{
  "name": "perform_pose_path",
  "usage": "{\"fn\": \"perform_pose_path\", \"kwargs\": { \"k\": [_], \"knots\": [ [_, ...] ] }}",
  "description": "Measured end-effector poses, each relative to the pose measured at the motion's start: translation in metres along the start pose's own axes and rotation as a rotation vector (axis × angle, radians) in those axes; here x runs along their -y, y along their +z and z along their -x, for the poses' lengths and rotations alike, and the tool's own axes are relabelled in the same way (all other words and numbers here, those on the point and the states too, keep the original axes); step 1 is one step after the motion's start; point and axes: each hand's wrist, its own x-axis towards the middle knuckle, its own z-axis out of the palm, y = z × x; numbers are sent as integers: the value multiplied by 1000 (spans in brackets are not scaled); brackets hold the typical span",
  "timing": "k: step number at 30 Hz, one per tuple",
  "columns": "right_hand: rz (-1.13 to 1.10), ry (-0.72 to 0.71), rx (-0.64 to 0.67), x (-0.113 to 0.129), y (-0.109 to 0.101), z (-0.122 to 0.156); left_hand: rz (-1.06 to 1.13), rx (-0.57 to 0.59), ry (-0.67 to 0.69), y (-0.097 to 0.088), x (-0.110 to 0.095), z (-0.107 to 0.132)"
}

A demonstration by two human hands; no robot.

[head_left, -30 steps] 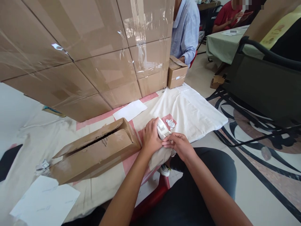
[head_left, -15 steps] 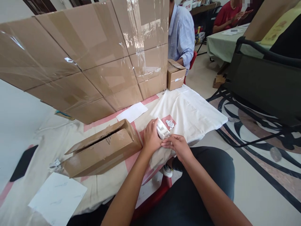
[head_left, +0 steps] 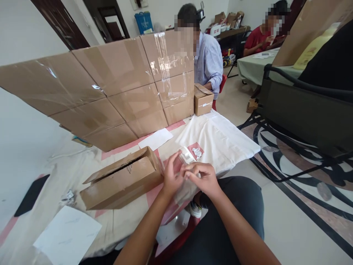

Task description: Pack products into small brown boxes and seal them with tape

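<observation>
A small white rounded object (head_left: pixel 188 156), perhaps a tape dispenser, is just beyond my hands near the table's front edge. My left hand (head_left: pixel 172 175) is beside it, its index finger raised along the object's left side. My right hand (head_left: pixel 203 177) is closed in a pinch, its fingertips meeting those of my left hand in front of the white object. Whatever lies between the fingertips is too small and blurred to name. A long brown cardboard box (head_left: pixel 124 180), its top flap slightly raised, lies left of my left hand.
Crumpled paper (head_left: pixel 197 153) lies behind the white object. White sheets (head_left: pixel 156 139) and a dark flat item (head_left: pixel 31 195) lie on the cloth-covered table (head_left: pixel 220 136). A taped cardboard wall (head_left: pixel 129 92) and a small box (head_left: pixel 203 101) stand behind. One person (head_left: pixel 211 59) sits beyond it, another (head_left: pixel 256 40) farther right.
My left hand has drawn back from around the white object and opened its grasp on it. My right hand has risen and moved in to meet it. The view has tilted upward.
</observation>
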Motion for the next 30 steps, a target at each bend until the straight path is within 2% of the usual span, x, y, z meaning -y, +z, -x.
{"fn": "perform_pose_path", "kwargs": {
  "k": [2, 4, 6, 8, 10, 12, 15, 20, 23, 25, 27, 30],
  "knots": [
    [22, -76, 102, 8, 2, 2, -2, -73, -49, -22, -22, 26],
    [16, -142, 270, 14, 10, 8, -6, -115, -59, -50, -40, 54],
    [28, -212, 474, 15, 24, 16, -98, -129, 35, -81, -51, 78],
    [77, -343, 629, 10, 42, 26, -223, -85, 97, -111, -56, 96],
    [159, -506, 707, 3, 62, 35, -309, -24, 98, -134, -59, 109],
    [238, -625, 767, -3, 80, 41, -344, 1, 59, -149, -60, 120],
    [312, -709, 844, -4, 98, 45, -344, -39, -21, -161, -60, 133],
    [369, -801, 846, -1, 115, 45, -268, -42, -171, -171, -57, 142],
    [395, -759, 897, -4, 119, 46, -249, -28, -191, -175, -56, 144],
    [353, -665, 915, -7, 119, 48, -260, -17, -185, -174, -57, 146],
    [322, -472, 886, -8, 119, 48, -292, -32, -168, -172, -58, 148],
    [348, -97, 815, -10, 120, 45, -370, -87, -146, -169, -57, 150]
  ]
}}
